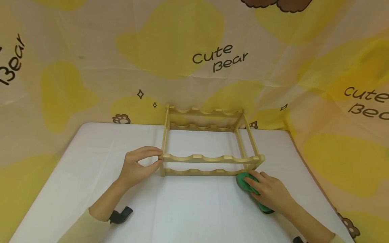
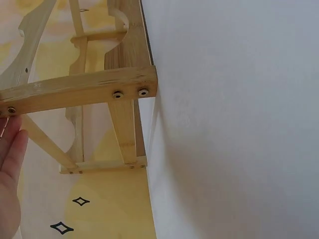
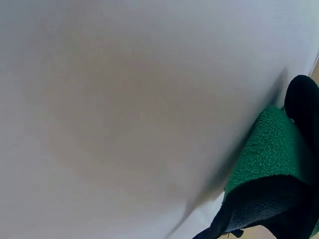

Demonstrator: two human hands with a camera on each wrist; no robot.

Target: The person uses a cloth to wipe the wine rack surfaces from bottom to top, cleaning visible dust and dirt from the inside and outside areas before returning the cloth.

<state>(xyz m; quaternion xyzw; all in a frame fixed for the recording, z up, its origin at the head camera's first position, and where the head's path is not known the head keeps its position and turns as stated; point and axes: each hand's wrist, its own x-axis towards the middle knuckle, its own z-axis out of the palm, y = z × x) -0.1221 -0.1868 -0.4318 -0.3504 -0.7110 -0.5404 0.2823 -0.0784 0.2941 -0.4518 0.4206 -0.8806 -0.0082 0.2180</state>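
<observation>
A light wooden two-tier rack [image 1: 197,158] with scalloped rails stands on the white table. My left hand [image 1: 138,165] pinches its front left upper corner between thumb and fingers. In the left wrist view, fingers [image 2: 15,154] of that hand touch the end bar [image 2: 84,89], which has round metal screws. By the front right lower corner, my right hand [image 1: 270,190] grips a bunched green cloth [image 1: 243,180]. One end of it sits right at the lower rail. The right wrist view shows its fleecy green side [image 3: 269,147] and black edging [image 3: 259,191]; the hand is hidden there.
The white table [image 1: 194,209] runs up to a yellow patterned curtain [image 1: 170,44] behind and at both sides. Dark wrist-camera mounts [image 1: 121,215] sit below the wrists. Behind the front rails, the rack's back rails [image 1: 206,111] stand near the curtain.
</observation>
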